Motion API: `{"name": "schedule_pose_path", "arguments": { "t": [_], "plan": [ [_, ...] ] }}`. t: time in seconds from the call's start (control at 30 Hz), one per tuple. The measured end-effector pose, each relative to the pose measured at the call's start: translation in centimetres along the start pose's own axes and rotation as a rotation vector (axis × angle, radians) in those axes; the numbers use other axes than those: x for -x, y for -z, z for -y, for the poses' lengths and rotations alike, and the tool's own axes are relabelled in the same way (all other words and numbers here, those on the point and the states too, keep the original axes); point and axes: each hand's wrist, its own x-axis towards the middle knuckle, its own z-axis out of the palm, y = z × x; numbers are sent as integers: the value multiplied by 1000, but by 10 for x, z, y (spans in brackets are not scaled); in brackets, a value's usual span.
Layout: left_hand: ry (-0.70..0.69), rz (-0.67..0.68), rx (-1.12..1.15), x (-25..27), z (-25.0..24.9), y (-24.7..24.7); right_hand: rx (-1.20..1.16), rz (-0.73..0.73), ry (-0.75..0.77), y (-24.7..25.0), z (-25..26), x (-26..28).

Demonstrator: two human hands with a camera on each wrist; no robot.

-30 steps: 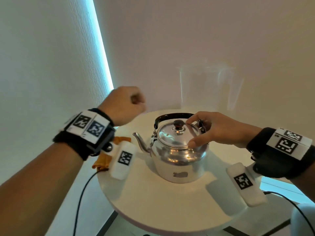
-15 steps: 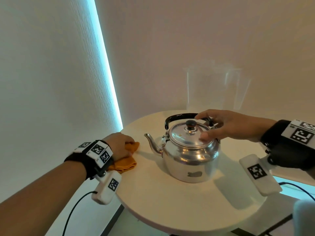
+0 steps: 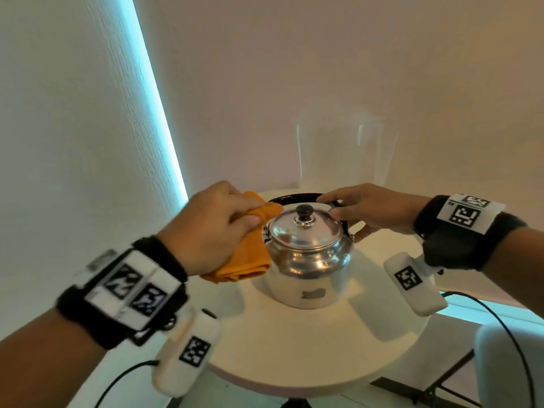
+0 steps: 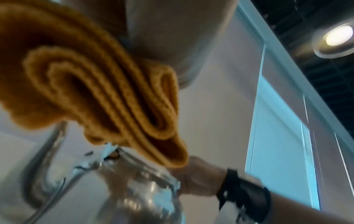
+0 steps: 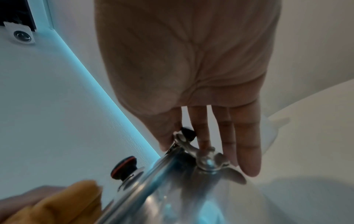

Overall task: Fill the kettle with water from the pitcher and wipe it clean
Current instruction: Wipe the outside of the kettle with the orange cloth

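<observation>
the steel kettle point(image 3: 309, 260) stands mid-worktop point(image 3: 294, 357), lid on, the clear pitcher point(image 3: 341, 154) just behind it. my left hand point(image 3: 212, 228) has its fingers curled round a folded orange cloth point(image 3: 244, 260), brought against the kettle's left shoulder, i judge to wipe. my right hand point(image 3: 374, 207) rests straight, relaxed fingers on the black handle point(image 3: 294, 197), probably to steady it.

Head view high above, wrist views close below, sharing kettle point(image 3: 309, 254)

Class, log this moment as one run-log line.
stage: wiping | left hand: grips cloth at kettle | right hand: fingers straight, on handle | lid: on
</observation>
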Motion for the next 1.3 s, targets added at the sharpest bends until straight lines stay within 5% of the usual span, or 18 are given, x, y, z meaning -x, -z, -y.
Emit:
{"name": "schedule_pose_path", "arguments": {
  "t": [0.17, 0.43, 0.77, 1.3],
  "plan": [
    [64, 152, -199, -21, -22, -42, -25, 13, 25, 1, -4, 1],
    [178, 310, -233, -38, -34, -34, -50, 42, 31, 7, -3, 0],
    [212, 347, -359, -55, -41, -36, -67, 68, 19, 9, 0, 0],
    [-130, 159, -429, -11, -68, -56, -64, 83, 26, 10, -2, -4]
  ]
}}
